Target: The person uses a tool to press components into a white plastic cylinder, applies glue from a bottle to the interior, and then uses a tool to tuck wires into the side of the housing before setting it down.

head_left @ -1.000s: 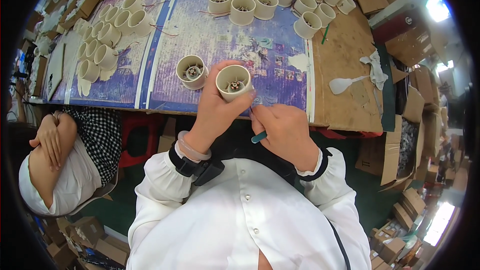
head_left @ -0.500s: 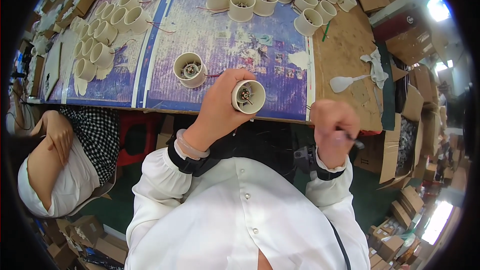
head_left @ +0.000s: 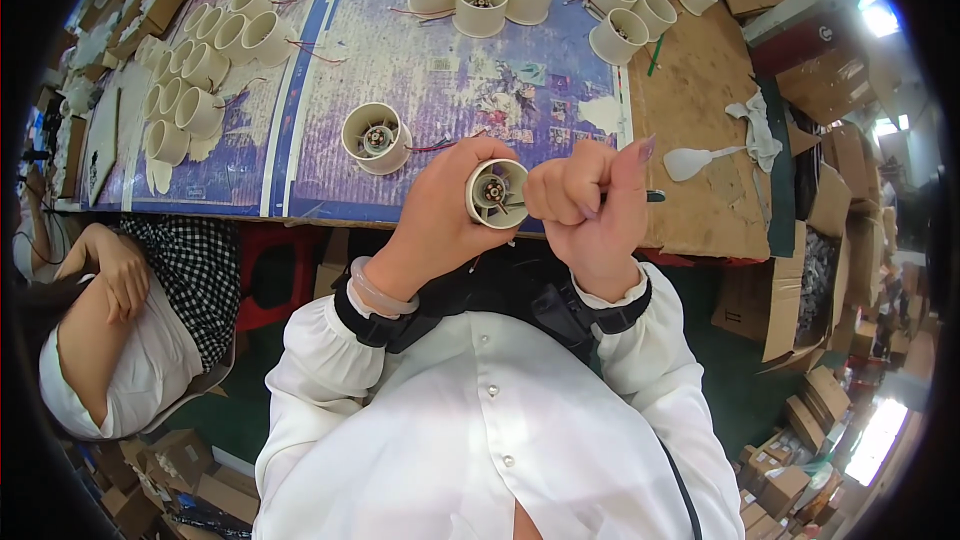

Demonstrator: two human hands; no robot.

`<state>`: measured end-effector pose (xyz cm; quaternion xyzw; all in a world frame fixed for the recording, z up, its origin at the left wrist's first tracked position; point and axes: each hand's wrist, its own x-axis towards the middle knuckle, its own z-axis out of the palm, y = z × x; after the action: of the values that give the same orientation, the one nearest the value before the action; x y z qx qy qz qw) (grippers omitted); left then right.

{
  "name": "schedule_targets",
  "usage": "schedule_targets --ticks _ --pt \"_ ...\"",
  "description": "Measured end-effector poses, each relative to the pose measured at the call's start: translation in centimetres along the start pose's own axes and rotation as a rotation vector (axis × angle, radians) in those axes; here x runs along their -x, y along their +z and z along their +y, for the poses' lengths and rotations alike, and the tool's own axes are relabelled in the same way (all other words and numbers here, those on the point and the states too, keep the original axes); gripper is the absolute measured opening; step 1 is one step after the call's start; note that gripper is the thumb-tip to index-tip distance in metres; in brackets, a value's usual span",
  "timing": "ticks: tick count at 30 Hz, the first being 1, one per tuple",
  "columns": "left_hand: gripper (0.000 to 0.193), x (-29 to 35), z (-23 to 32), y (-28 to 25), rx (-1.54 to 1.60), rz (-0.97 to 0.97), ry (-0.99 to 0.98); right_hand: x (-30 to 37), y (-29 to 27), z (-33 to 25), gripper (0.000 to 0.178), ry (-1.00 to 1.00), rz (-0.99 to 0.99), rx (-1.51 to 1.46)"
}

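Note:
My left hand is wrapped round a cream plastic cup-shaped housing, tilted so its mouth faces me. Inside sits a small motor-like part with a few metal prongs or wires. Close against the rim on the right is my right hand, fingers curled. A slim dark tool sticks out behind that fist; most of it is hidden, so I cannot tell its exact kind. Another such housing stands on the table just beyond my left hand, with coloured wires trailing from it.
Several similar housings stand at the back and lie at the left. A white squeeze bottle and a crumpled cloth are on the table's right side. A seated person's arm is at left; an open carton is at right.
My right hand has moved left and up, from the table's right front edge to beside the held housing, carrying the dark tool. My left hand keeps its hold in nearly the same place.

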<state>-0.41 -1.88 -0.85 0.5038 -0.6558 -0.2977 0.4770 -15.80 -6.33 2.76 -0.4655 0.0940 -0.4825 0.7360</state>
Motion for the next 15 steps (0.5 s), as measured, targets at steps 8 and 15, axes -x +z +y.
schedule_targets --ticks 8,15 --pt "0.054 0.0 0.2 0.0 0.034 0.016 -0.016 -0.1 0.6 0.3 0.058 -0.004 0.017 0.079" --pt "0.053 0.0 0.6 -0.2 0.046 0.023 -0.043 0.2 1.3 0.5 0.059 -0.011 0.036 0.287"
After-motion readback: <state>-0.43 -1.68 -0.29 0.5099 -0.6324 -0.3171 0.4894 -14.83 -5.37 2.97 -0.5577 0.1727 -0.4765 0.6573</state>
